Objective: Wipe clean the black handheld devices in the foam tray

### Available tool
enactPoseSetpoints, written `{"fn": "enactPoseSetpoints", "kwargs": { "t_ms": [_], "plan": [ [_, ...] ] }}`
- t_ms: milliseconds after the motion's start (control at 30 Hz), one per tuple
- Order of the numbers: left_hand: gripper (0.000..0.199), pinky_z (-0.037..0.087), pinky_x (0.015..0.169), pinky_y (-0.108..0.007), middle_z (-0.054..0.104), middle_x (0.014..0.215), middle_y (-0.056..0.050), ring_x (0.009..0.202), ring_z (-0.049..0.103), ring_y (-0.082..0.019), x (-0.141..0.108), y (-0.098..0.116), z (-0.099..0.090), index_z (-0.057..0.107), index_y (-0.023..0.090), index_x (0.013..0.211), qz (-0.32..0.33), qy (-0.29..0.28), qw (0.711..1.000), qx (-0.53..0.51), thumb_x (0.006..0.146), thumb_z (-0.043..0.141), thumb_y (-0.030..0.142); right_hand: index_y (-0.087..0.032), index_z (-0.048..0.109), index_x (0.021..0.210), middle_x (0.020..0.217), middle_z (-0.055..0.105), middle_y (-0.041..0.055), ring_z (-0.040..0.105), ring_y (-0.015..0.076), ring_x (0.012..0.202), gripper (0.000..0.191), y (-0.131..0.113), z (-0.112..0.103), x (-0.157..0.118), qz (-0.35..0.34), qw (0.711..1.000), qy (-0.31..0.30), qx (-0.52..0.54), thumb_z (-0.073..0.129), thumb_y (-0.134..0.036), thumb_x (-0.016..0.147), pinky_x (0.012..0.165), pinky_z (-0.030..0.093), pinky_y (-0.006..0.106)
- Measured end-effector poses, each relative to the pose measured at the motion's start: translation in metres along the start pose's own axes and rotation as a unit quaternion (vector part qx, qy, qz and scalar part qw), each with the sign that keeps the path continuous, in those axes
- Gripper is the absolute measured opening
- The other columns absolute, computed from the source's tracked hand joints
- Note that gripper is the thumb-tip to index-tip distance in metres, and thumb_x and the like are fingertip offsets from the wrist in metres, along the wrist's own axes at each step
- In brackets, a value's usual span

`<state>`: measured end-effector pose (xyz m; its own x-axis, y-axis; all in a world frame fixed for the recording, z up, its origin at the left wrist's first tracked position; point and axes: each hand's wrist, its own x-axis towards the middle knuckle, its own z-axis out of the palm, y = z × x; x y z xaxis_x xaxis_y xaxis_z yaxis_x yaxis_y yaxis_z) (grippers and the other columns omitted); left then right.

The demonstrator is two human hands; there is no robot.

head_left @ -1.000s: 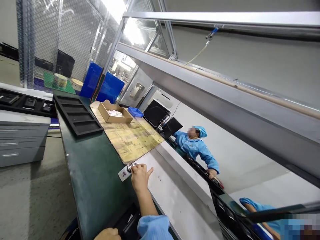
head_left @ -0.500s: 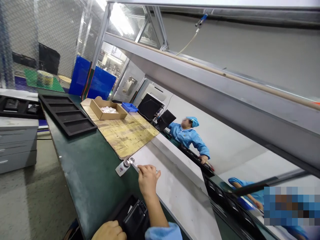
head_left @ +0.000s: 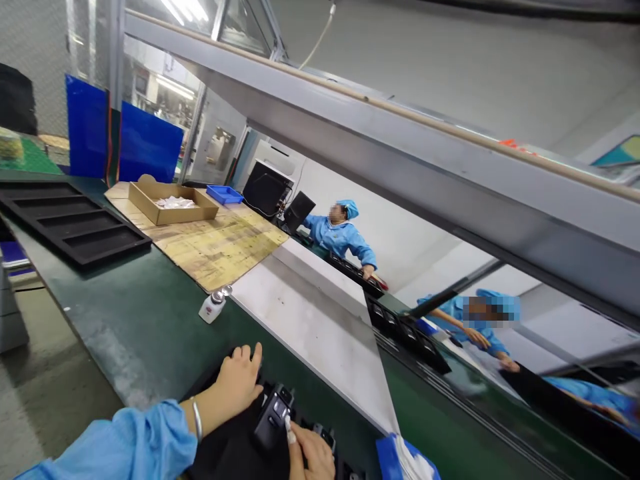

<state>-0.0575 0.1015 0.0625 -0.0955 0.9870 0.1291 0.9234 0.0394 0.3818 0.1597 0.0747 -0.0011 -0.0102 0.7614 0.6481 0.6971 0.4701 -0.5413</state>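
My right hand [head_left: 316, 455], at the bottom of the view, pinches a small white wad, seemingly cloth [head_left: 288, 423], against the face of a black handheld device [head_left: 273, 415]. Just left of the device is my left hand [head_left: 237, 381], its fingers apart and the thumb close to the device's edge; whether they touch I cannot tell. The device lies at the edge of a black tray [head_left: 225, 443], with more black devices [head_left: 325, 435] partly hidden behind my right hand. A white dispenser bottle [head_left: 212, 308] stands beyond, its metal lid raised.
A black compartment tray [head_left: 75, 223] lies far left, beside a yellowed board [head_left: 220, 250] bearing a cardboard box [head_left: 173, 215] and a blue bin [head_left: 224, 194]. A white ledge [head_left: 310, 327] runs along the right. Co-workers [head_left: 340, 233] work beyond it.
My right hand has left the bottle and come down to the device with the white wad. My left hand has moved up beside the device. The view has swung right.
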Motion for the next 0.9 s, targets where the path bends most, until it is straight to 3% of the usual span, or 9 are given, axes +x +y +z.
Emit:
{"fn": "enactPoseSetpoints", "kwargs": {
  "t_ms": [133, 233, 367, 433, 533, 633, 733, 900],
  "plan": [
    [0.083, 0.052, 0.079, -0.044, 0.058, 0.113, -0.024, 0.096, 0.063, -0.036, 0.02, 0.015, 0.007, 0.035, 0.008, 0.149, -0.024, -0.016, 0.999, 0.02, 0.076, 0.072, 0.025, -0.031, 0.078, 0.086, 0.081, 0.073, 0.005, 0.064, 0.0272, 0.085, 0.042, -0.008, -0.002, -0.023, 0.002, 1.0, 0.003, -0.006, 0.049, -0.06, 0.093, 0.086, 0.04, 0.045],
    [0.084, 0.053, 0.08, -0.044, 0.059, 0.112, -0.023, 0.095, 0.065, -0.035, 0.016, 0.015, -0.003, 0.034, 0.008, 0.149, -0.015, -0.009, 1.0, 0.004, 0.075, 0.071, 0.021, -0.033, 0.078, 0.09, 0.084, 0.073, 0.0041, 0.063, 0.0271, 0.088, 0.037, -0.005, -0.008, -0.028, -0.008, 1.0, -0.02, 0.002, 0.051, -0.057, 0.093, 0.089, 0.038, 0.046],
    [0.085, 0.053, 0.09, -0.038, 0.06, 0.117, -0.011, 0.103, 0.064, -0.026, -0.022, -0.001, -0.022, 0.021, 0.021, 0.153, 0.046, 0.02, 0.997, -0.064, 0.08, 0.065, 0.025, -0.03, 0.078, 0.092, 0.086, 0.072, 0.0046, 0.063, 0.0253, 0.087, 0.029, 0.002, -0.021, -0.023, 0.004, 0.999, -0.013, 0.048, 0.057, -0.05, 0.093, 0.086, 0.041, 0.042],
    [0.09, 0.051, 0.098, -0.037, 0.059, 0.123, -0.007, 0.111, 0.062, -0.022, -0.049, -0.016, -0.025, 0.013, 0.026, 0.154, 0.093, 0.07, 0.978, -0.17, 0.08, 0.063, 0.022, -0.029, 0.077, 0.093, 0.086, 0.071, 0.0042, 0.062, 0.0238, 0.086, 0.023, -0.003, -0.028, -0.017, -0.012, 0.997, -0.027, 0.065, 0.059, -0.044, 0.093, 0.084, 0.043, 0.039],
    [0.09, 0.048, 0.106, -0.04, 0.058, 0.131, -0.008, 0.119, 0.059, -0.023, -0.084, -0.036, -0.018, 0.015, 0.028, 0.154, 0.127, 0.127, 0.938, -0.298, 0.078, 0.064, 0.019, -0.03, 0.075, 0.098, 0.089, 0.07, 0.0034, 0.062, 0.0231, 0.088, 0.017, -0.025, -0.037, -0.002, -0.074, 0.993, -0.069, 0.063, 0.059, -0.032, 0.093, 0.086, 0.042, 0.04],
    [0.091, 0.049, 0.105, -0.043, 0.059, 0.131, -0.009, 0.12, 0.059, -0.024, -0.103, -0.045, -0.012, 0.017, 0.026, 0.154, 0.133, 0.15, 0.924, -0.326, 0.078, 0.066, 0.02, -0.031, 0.073, 0.1, 0.089, 0.068, 0.0018, 0.06, 0.023, 0.094, 0.021, -0.06, -0.039, 0.017, -0.144, 0.985, -0.09, 0.029, 0.054, -0.024, 0.094, 0.103, 0.03, 0.053],
    [0.093, 0.052, 0.102, -0.043, 0.061, 0.128, -0.01, 0.116, 0.062, -0.025, -0.108, -0.045, -0.012, 0.018, 0.025, 0.154, 0.163, 0.167, 0.914, -0.332, 0.076, 0.069, 0.018, -0.029, 0.071, 0.103, 0.086, 0.067, 0.0002, 0.059, 0.0212, 0.097, 0.025, -0.093, -0.033, 0.036, -0.234, 0.968, -0.088, 0.017, 0.052, -0.016, 0.094, 0.112, 0.016, 0.062],
    [0.093, 0.053, 0.102, -0.044, 0.061, 0.13, -0.013, 0.119, 0.061, -0.027, -0.107, -0.043, -0.017, 0.018, 0.023, 0.154, 0.208, 0.163, 0.907, -0.328, 0.077, 0.069, 0.016, -0.024, 0.07, 0.101, 0.087, 0.068, 0.0005, 0.057, 0.02, 0.099, 0.026, -0.122, -0.018, 0.058, -0.351, 0.93, -0.106, 0.028, 0.047, -0.015, 0.096, 0.115, 0.017, 0.06]
  ]
}}
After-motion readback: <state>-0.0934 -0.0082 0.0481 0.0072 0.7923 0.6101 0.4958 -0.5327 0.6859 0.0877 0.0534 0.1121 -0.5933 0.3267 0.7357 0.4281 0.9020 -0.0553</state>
